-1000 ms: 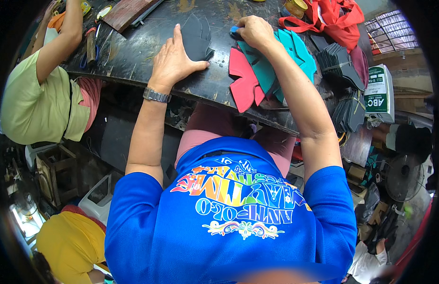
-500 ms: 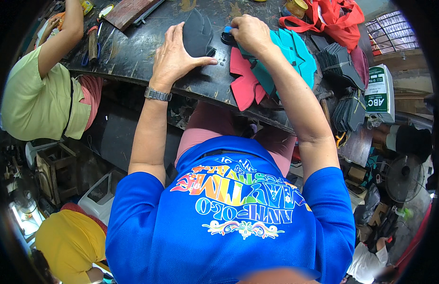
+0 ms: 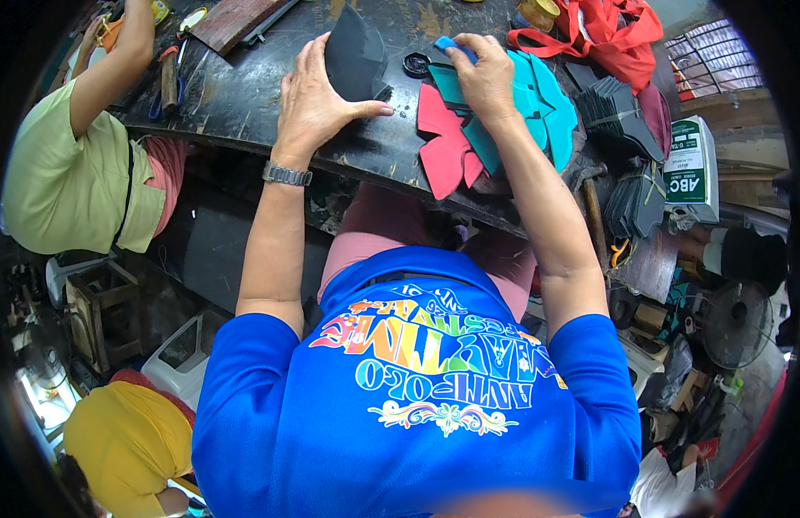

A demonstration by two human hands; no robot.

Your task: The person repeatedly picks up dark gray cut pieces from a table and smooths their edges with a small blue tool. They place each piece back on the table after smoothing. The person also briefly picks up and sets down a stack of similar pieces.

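My left hand cups the lower left edge of a small stack of dark grey, leaf-shaped cut pieces, its fingers along the left side and its thumb stretched across the near end. The stack lies on the dark table. My right hand is closed, pinching a small blue pad above teal cut pieces. Left of that hand sits a small round black dish, apart from the pad. Red cut pieces lie partly under the teal ones near the table's front edge.
Tied bundles of dark pieces, a hammer and a green-and-white box stand at the right. A red bag and a jar lie behind. A wooden-handled tool and a person in light green are at the left.
My right hand has lifted off the black dish and moved slightly right with the blue pad, uncovering the dish. My left hand stays at the grey stack, which has tilted or shifted slightly left.
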